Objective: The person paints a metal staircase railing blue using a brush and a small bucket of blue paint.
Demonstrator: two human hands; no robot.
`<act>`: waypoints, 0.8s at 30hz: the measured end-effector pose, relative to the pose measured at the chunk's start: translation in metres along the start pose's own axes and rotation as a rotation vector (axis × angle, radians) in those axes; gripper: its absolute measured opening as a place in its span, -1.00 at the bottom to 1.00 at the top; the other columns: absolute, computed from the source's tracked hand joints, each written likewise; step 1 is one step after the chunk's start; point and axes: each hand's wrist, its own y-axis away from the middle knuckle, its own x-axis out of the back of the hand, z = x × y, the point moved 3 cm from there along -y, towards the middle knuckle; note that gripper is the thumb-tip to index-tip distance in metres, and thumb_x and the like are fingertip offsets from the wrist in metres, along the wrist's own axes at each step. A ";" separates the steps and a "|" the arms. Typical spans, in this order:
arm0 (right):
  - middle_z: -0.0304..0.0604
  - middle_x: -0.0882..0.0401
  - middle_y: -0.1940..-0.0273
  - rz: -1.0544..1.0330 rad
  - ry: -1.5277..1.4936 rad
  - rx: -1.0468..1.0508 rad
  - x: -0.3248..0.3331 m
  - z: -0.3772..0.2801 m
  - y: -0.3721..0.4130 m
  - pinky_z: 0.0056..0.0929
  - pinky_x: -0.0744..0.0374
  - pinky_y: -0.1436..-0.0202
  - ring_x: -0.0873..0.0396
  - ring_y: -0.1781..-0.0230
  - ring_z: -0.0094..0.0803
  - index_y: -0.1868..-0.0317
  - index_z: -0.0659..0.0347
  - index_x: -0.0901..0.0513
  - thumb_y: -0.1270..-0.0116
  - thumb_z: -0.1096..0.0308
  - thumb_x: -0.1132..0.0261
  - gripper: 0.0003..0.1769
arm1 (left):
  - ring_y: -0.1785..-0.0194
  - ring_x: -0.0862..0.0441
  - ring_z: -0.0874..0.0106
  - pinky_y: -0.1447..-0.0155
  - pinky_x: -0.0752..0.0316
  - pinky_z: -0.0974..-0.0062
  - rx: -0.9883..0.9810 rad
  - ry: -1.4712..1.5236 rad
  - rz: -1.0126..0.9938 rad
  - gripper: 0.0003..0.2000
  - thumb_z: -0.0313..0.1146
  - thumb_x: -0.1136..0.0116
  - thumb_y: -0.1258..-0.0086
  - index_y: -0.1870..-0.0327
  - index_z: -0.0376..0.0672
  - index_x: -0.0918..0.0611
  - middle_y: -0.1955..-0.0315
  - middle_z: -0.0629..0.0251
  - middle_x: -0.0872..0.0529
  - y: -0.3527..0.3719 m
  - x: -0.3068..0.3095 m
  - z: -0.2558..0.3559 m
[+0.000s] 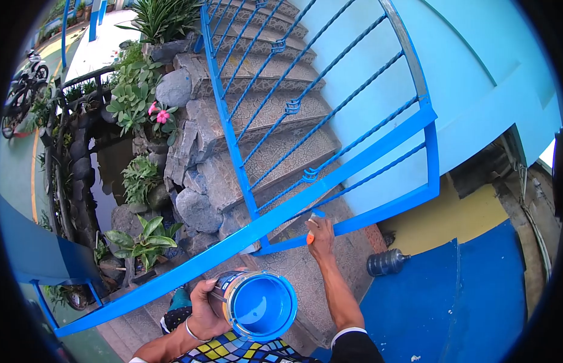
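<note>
My left hand [210,308] is wrapped round an open paint can [262,305] with blue paint inside, held below the railing. In my right hand [320,239] is a paintbrush [310,238]; its orange handle shows between the fingers and its tip is close to the lower blue rail [378,213]. The wide blue handrail [257,230] crosses diagonally between my hands and the stairs. Twisted blue bars [354,91] run up from it. Bare grey metal shows on the upper rail [408,51].
Stone steps [275,145] rise behind the bars beside a light blue wall [463,78]. Rocks [196,209], plants [145,242] and a small pond [106,175] lie left. A large plastic bottle [385,263] lies on its side at right. Bicycles [27,91] stand far left.
</note>
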 end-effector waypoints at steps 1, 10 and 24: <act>-0.10 -0.67 -0.10 0.060 0.005 -0.003 0.012 -0.008 -0.011 0.02 -0.54 -0.23 -0.53 -0.19 0.00 0.07 0.12 -0.82 -0.09 0.58 -0.41 -0.64 | -0.35 -0.63 -0.06 -0.45 -0.47 -0.22 0.014 -0.004 0.004 -0.26 0.07 -0.09 -0.35 -0.45 -0.29 -0.47 -0.31 -0.11 -0.65 0.001 -0.001 0.001; -0.14 -0.66 -0.14 -0.086 0.173 0.008 0.001 -0.001 -0.005 -0.01 -0.48 -0.23 -0.54 -0.20 -0.09 0.07 0.06 -0.80 -0.18 0.43 -0.37 -0.72 | -0.40 -0.58 -0.10 -0.46 -0.42 -0.29 0.101 -0.034 0.015 -0.24 0.08 -0.10 -0.33 -0.47 -0.29 -0.47 -0.37 -0.13 -0.61 0.006 0.013 0.001; -0.27 -0.69 -0.06 -0.067 0.194 0.160 -0.015 0.019 0.005 -0.07 -0.46 -0.22 -0.57 -0.14 -0.20 0.10 -0.02 -0.80 -0.21 0.39 -0.38 -0.76 | -0.30 -0.66 -0.04 -0.44 -0.45 -0.19 0.125 -0.122 0.094 -0.28 0.15 -0.07 -0.34 -0.36 -0.27 -0.61 -0.28 -0.06 -0.71 -0.026 0.073 -0.053</act>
